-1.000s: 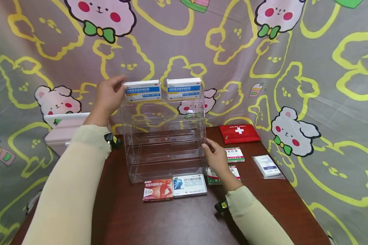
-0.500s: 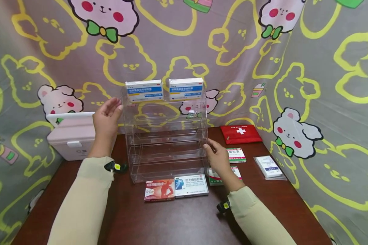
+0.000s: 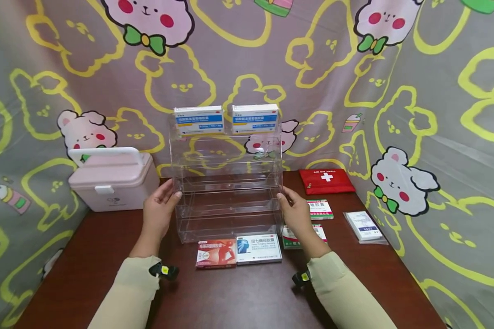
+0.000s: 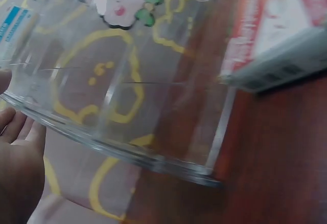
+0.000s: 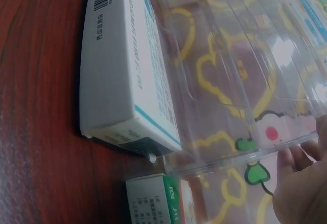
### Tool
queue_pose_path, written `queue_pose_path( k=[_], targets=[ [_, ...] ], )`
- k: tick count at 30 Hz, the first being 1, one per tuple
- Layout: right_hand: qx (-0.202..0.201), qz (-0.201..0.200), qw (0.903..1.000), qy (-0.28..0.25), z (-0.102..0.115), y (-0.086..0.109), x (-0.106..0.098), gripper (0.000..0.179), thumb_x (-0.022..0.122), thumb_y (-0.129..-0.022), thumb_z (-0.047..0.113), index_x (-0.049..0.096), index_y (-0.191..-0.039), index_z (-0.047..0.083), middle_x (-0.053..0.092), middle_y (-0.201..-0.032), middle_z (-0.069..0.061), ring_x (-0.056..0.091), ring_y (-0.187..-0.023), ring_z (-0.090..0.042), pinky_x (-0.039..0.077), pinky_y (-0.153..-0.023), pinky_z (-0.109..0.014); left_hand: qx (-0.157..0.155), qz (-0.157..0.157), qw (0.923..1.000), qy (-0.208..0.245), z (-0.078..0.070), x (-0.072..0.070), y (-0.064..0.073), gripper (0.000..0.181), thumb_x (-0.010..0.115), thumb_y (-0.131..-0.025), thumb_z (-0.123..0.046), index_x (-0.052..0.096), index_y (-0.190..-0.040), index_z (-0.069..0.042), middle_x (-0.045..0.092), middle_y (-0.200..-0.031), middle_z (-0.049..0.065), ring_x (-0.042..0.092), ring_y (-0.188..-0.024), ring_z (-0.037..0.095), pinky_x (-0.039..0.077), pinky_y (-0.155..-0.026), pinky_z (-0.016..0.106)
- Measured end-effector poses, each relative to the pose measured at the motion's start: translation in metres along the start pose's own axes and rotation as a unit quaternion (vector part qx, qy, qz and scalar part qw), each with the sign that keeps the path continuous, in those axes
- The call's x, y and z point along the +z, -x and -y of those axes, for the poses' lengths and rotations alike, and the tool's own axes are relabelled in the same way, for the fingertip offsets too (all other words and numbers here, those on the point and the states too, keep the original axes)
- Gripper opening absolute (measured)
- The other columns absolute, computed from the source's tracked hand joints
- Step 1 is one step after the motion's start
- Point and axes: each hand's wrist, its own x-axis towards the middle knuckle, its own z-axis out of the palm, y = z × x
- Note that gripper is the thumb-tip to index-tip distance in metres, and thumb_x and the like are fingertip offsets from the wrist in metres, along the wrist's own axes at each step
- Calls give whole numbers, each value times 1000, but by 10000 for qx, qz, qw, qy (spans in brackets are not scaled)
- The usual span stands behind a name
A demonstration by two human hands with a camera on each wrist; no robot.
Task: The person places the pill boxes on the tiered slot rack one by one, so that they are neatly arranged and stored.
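Note:
A clear acrylic tiered display rack (image 3: 230, 196) stands upright on the table, between both hands. My left hand (image 3: 159, 210) holds its left side edge about halfway up; the left wrist view puts the thumb on one side of the panel and the fingers (image 4: 23, 127) on the other. On the right side edge, at a similar height, my right hand (image 3: 296, 212) grips with thumb and fingers. Two blue-and-white medicine boxes (image 3: 199, 121) (image 3: 254, 119) sit side by side on the top tier. The lower tiers hold nothing visible.
Before the rack lie a red medicine box (image 3: 216, 253) and a white one (image 3: 258, 249). Two green-and-white boxes (image 3: 321, 209) (image 3: 290, 240), a red first aid pouch (image 3: 327, 181) and a bagged white pack (image 3: 363, 225) lie right. A pink lidded case (image 3: 115, 187) stands left.
My left hand has come down from the upper left medicine box to the rack's left side edge. The right hand stays at the right edge. The head view has shifted slightly.

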Motion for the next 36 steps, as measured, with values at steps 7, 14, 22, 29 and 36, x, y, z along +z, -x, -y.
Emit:
queue_pose_path(
  k=[7,14,22,29,36],
  targets=[
    [3,16,10000,21,-3,0,-1,43,72,-107,26,70,-146,8,73,-142,-16,71,-129,-32,60,-107,-55,-154,36,9997,-187,21,-2,9,57,67,-104,5,50,-158,8,48,-166,24,42,-158,37,48,-111,11],
    [1,16,10000,-21,-1,1,-2,43,72,-107,25,70,-146,6,73,-143,-17,70,-131,-34,59,-109,-55,-157,-2,9999,-31,31,-1,10,55,66,-106,4,50,-158,9,50,-164,24,47,-156,29,48,-112,12],
    [31,223,9997,-39,0,-2,-5,44,72,-108,25,69,-147,5,72,-144,-16,70,-132,-32,60,-108,-53,-132,-97,9999,51,34,1,12,52,65,-107,2,52,-157,6,51,-164,22,55,-148,15,49,-110,11],
    [25,930,9953,255,-2,-12,-26,53,71,-108,36,64,-154,11,71,-147,-14,67,-131,-32,60,-109,-49,55,-240,9995,173,35,4,14,50,64,-107,3,53,-155,8,53,-162,23,52,-152,25,48,-112,12],
    [92,1494,9822,1135,-30,-36,-95,46,77,-104,36,71,-139,8,76,-132,-16,69,-119,-35,60,-100,-42,34,-220,9997,137,33,6,17,50,63,-107,3,52,-155,10,50,-162,25,52,-151,24,47,-113,12]
  ],
)
